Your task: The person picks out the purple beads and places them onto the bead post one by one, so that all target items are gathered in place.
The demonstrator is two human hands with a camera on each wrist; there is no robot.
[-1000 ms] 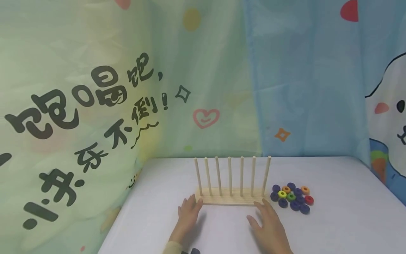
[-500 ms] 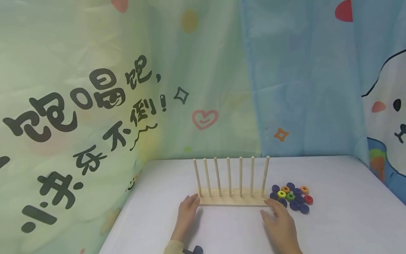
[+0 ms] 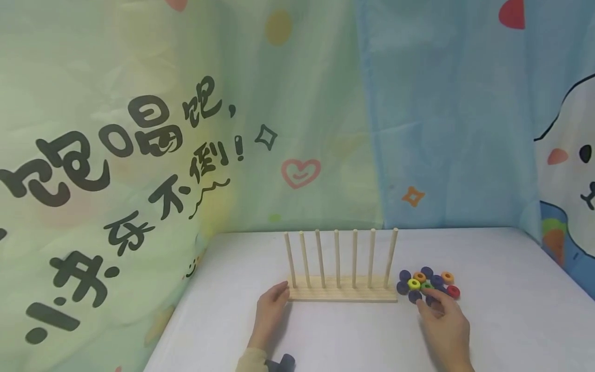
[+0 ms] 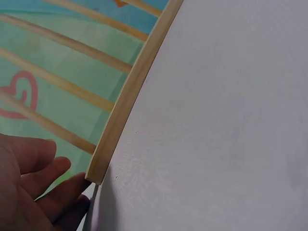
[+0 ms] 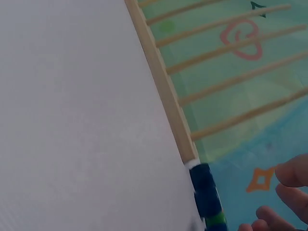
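A pale wooden rack (image 3: 344,295) with a row of several upright pegs stands on the table, all pegs bare. At its left end my left hand (image 3: 271,307) rests beside the base; in the left wrist view its loosely bent fingers (image 4: 67,192) come right up to the base's end. My right hand (image 3: 447,325) hovers over the front of a bead pile right of the rack, thumb and forefinger apart, nothing between them. Dark blue beads (image 3: 403,288) make up most of the pile, with a yellow bead (image 3: 413,288), a red bead (image 3: 453,293) and orange ones. The hand partly hides a green bead.
A white table (image 3: 344,336) carries everything. Behind it hangs a printed curtain (image 3: 446,129), green and blue, close to the table's far edge. A dark wrist-worn device (image 3: 284,363) shows at my left wrist.
My right hand has moved right, from the front of the rack past its right end to the beads. The left hand stays at the rack's left end.
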